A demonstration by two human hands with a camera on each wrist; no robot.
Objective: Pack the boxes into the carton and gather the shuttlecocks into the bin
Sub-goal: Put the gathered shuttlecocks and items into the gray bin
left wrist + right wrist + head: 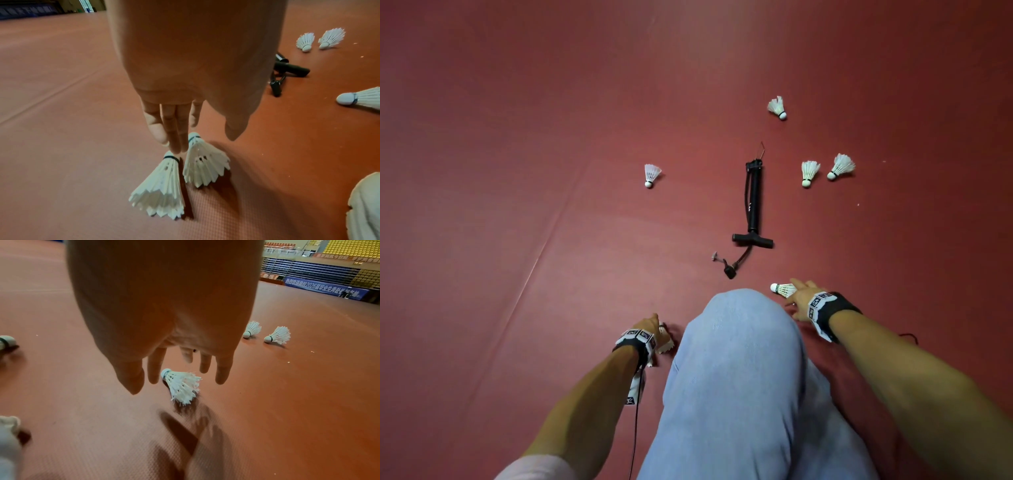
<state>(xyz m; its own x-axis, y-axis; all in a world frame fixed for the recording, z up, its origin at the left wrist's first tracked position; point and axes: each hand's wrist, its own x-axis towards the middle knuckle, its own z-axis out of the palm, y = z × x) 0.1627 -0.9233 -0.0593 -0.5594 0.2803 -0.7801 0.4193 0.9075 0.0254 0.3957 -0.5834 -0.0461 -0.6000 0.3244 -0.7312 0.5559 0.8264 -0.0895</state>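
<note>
Knee in light blue trousers fills the near middle of the head view, so the person's crouched low over the red floor. Left hand is down on the near left, fingers straight and pointing at the floor. From the wrist view its fingertips are right at the cork ends of two shuttlecocks lying side by side with their feathers fanned toward the camera. Looks like touching, not gripping, though I can't really tell whether anything is pinched.

Right hand is just past the knee on the right, fingers spread and relaxed over a single shuttlecock. That one lies on its side, cork pointing left, feathers toward the palm. In the right wrist view the fingers hang either side of it and nothing's closed round it. So the hands are well apart, one each side of the knee.

Bit further out, dead centre, there's a black hand pump flat on the floor, T-handle at the near end, hose curling out toward the knee. Beyond and around it are the loose ones: one shuttlecock off to the left, a pair close together to the right of the pump, and the farthest one past the pump's far end. Can't see any bin or carton in these shots.
</note>
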